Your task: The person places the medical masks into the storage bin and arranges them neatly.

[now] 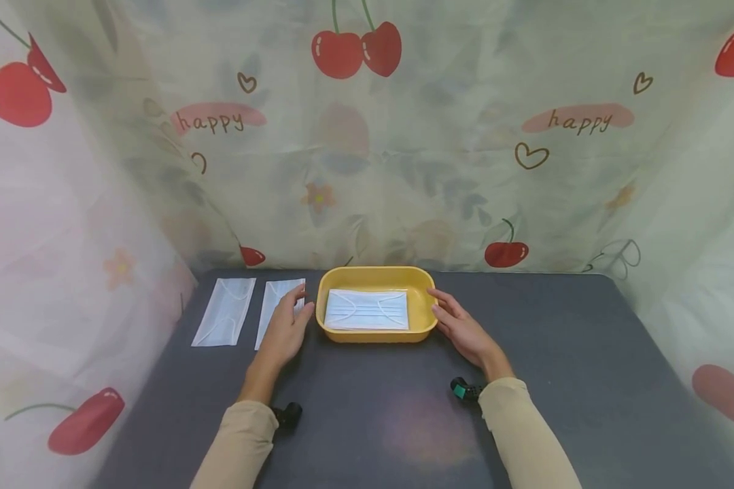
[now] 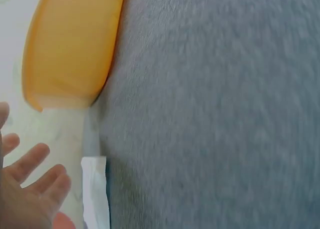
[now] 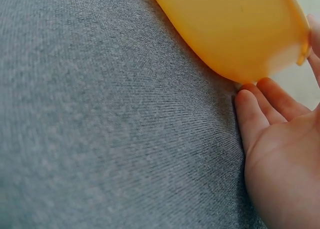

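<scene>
On the dark grey table (image 1: 587,353) we see a yellow tray (image 1: 376,276) standing near the far edge, with a white face mask (image 1: 367,310) lying flat inside it. Our right hand (image 1: 465,329) rests on the cloth just beside the tray's right wall, fingers straight and relaxed, holding nothing; in the right wrist view the fingertips (image 3: 247,101) lie right at the tray's (image 3: 235,29) rounded base, though we cannot tell whether they actually touch it. Our left hand (image 1: 286,327) lies spread to the left of the tray, fingers extended, over the near wrapped mask packet (image 1: 279,309), gripping nothing. A second packet (image 1: 225,311) lies further left, apart from the first.

The only writing we can read is the word "happy" (image 1: 210,122) printed on the backdrop curtain (image 1: 440,156), repeated at the right (image 1: 580,121) among cherries and hearts. We make out no print on the packets or the mask.

The left wrist view is blurred: we see only the tray's side (image 2: 70,44), a corner of a packet (image 2: 95,189) and part of the left hand (image 2: 30,189), cut off by the frame. The mask is hidden from both wrist cameras. Small dark wrist mounts (image 1: 465,389) peek out by the beige sleeves (image 1: 526,435).
</scene>
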A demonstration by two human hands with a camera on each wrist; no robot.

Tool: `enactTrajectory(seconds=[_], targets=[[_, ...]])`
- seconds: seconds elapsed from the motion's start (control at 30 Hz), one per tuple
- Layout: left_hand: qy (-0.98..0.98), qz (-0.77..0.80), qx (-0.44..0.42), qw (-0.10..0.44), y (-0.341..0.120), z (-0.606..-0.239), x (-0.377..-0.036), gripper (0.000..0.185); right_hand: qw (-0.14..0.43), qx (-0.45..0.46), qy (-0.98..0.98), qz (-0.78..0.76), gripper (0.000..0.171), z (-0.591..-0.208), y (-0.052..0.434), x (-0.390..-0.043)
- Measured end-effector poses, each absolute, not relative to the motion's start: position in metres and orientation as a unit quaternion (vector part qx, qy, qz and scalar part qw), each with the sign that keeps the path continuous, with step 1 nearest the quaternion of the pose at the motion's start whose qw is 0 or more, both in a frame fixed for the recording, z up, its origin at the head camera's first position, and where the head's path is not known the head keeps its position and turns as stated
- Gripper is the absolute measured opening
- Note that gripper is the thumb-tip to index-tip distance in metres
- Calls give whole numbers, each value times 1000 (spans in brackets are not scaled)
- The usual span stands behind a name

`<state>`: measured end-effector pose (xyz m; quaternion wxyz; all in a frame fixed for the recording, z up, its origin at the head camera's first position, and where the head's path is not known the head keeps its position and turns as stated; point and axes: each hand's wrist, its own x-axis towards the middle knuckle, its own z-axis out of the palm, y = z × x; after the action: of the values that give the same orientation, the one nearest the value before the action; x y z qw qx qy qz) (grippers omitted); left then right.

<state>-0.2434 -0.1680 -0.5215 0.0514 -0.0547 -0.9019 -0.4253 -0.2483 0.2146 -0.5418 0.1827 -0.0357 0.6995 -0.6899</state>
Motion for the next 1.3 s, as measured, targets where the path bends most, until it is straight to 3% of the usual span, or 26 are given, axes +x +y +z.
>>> enactTrajectory(seconds=[0.3,0.7,1.13,1.3], targets=[[-919,-391,7,48,-190,-516,-235,76,181,-30,698,-692,52,-542,214,-248],[-920,-375,69,92,-214,-526,-222,85,177,-25,705,-686,52,-541,213,-248],[-926,-341,151,61,-219,-531,-210,100,180,-23,707,-683,52,-544,213,-251],[-921,-347,175,20,-217,-526,-208,106,178,-24,703,-688,52,-543,215,-249]])
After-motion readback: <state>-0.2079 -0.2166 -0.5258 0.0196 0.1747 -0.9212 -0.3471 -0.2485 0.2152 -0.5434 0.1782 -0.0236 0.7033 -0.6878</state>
